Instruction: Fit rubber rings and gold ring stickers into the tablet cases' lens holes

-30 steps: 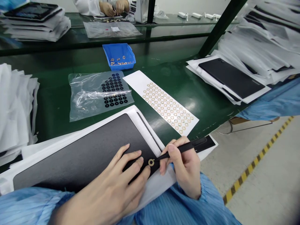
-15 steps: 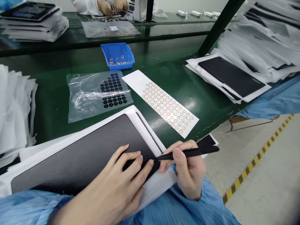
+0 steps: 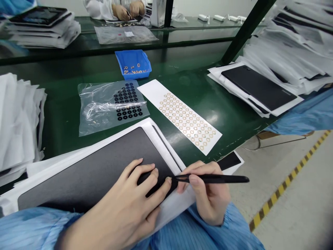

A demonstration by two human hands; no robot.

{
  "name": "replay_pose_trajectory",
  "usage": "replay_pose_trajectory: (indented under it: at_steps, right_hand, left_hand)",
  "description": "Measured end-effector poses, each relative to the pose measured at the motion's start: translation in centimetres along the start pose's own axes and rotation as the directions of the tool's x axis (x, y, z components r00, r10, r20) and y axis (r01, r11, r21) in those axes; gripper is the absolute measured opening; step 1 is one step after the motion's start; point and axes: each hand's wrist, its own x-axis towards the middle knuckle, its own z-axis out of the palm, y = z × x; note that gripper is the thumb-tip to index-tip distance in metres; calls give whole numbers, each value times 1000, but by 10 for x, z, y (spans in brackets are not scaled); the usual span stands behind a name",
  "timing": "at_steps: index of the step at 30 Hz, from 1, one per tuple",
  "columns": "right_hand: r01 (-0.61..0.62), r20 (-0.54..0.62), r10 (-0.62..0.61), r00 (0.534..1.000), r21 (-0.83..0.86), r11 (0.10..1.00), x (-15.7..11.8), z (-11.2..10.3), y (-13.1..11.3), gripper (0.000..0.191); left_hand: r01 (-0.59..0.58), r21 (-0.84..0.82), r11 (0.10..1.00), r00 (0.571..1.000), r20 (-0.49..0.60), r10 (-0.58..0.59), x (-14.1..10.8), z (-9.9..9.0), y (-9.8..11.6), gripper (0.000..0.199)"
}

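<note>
A dark flat panel (image 3: pixel 85 166) with rounded corners lies on white foam sheets (image 3: pixel 153 126) at the table's front edge. My left hand (image 3: pixel 130 198) rests on its right part, fingers spread, the index fingertip near the right corner. My right hand (image 3: pixel 208 191) grips black tweezers (image 3: pixel 221 178), whose tips touch the panel's corner close to my left fingertip. Whatever lies between the tips is too small to make out. Behind the panel are a white sheet of small gold rings (image 3: pixel 187 119) and a clear bag (image 3: pixel 99 111) over black rings (image 3: pixel 128 104).
A blue tray (image 3: pixel 134 64) with small rings stands further back. White foam stacks rise at the left (image 3: pixel 18 118) and right (image 3: pixel 286 59), with a black panel (image 3: pixel 260 86) beside the right one. Across the shelf, another person's hands (image 3: pixel 127 11) work.
The tweezers have tilted, their rear end now lower and further right, with the tips still at the corner. My left hand has barely moved. The whole view has shifted slightly.
</note>
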Motion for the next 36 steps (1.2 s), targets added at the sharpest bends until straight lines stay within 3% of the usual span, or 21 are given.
replay_pose_trajectory:
  at_steps: [9, 30, 33, 35, 36]
  right_hand:
    - [88, -26, -88, 996, -17, 996, 2, 2, 0, 8]
    - [-26, 82, 24, 996, 23, 999, 5, -5, 0, 5]
    - [-56, 88, 51, 995, 49, 997, 5, -4, -1, 7]
    - [-120, 98, 116, 988, 39, 992, 6, -2, -5, 15]
    - [-163, 103, 159, 982, 33, 986, 7, -1, -7, 20]
  left_hand:
    - [52, -69, 996, 996, -64, -56, 2, 2, -1, 24]
    - [14, -71, 997, 999, -37, -16, 3, 3, -3, 26]
    - [-9, -37, 999, 988, -152, 3, 0, 12, -4, 29]
    - [-28, 14, 1000, 961, -275, 31, -7, 23, -9, 30]
    - [-43, 45, 998, 958, -280, 54, -12, 29, -15, 31]
